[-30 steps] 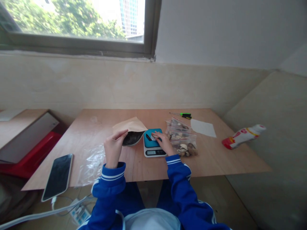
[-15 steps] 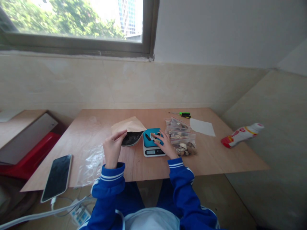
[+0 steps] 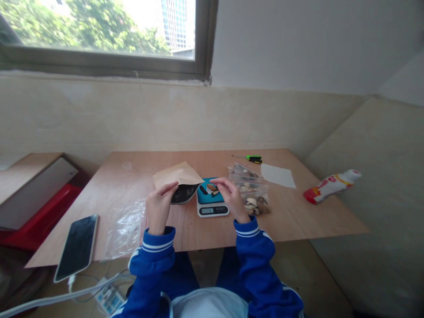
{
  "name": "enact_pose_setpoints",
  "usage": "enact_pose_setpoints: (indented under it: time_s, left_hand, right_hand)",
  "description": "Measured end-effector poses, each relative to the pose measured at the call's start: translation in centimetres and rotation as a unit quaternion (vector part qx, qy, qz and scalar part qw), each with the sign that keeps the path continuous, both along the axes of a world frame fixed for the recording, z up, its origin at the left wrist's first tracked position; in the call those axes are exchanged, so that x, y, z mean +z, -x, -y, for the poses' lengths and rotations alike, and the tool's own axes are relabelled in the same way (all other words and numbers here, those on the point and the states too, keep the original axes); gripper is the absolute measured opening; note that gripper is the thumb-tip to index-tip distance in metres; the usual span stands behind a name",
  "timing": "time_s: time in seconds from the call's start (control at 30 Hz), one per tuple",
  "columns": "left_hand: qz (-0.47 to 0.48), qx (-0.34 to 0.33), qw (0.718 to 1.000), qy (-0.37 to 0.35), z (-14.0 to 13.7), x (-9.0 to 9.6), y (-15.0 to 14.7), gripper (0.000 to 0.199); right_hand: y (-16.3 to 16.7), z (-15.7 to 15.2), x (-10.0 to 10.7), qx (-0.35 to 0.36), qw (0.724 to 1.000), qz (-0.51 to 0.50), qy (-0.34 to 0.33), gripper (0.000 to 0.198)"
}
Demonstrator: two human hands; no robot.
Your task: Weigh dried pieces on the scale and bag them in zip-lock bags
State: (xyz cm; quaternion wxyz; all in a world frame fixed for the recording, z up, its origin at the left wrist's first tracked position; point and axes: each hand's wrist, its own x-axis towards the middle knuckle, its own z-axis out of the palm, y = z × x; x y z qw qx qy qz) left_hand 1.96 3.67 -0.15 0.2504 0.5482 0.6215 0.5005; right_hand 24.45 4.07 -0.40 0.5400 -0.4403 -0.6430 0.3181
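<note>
Holding the paper pouch (image 3: 177,176) open by its rim, left hand (image 3: 159,206) keeps the mouth facing right toward the scale (image 3: 211,201). Right hand (image 3: 232,197) hovers over the scale tray, fingers pinched narrow (what's pinched, can't tell); pieces (image 3: 212,189) lie just left of its fingertips.

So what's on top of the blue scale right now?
A few small dark and tan pieces lie on the scale platform. The right hand hovers over its right side, hiding that part. The display is too small to read.
</note>
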Motion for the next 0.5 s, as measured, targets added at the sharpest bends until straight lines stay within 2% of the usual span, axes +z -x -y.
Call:
enact_pose_setpoints:
  time_s: [0.1,0.17,0.33,0.43,0.5]
  left_hand:
    - [0.017,-0.009,1.0,0.008,0.2,-0.1,-0.6,0.023]
    - [0.026,-0.006,1.0,0.011,0.4,0.0,-0.9,0.022]
    - [0.037,-0.003,0.999,0.018,1.4,0.1,-0.9,0.02]
    - [0.025,-0.012,0.999,0.038,2.2,-0.4,-0.8,0.019]
    - [0.016,-0.016,0.998,0.052,2.8,-0.8,-0.8,0.019]
  right_hand:
    - [3.0,0.7,1.4,0.108,0.992,0.065,-0.026,0.03]
    - [5.1,0.9,1.2,0.13,0.98,0.144,-0.04,0.035]
    - [9.4,1.0,-1.4,0.089,0.933,0.348,-0.002,0.034]
    - [11.1,0.2,-3.1,0.069,0.911,0.404,0.051,0.03]
    - [12.2,-0.7,-4.1,0.075,0.909,0.405,0.067,0.027]
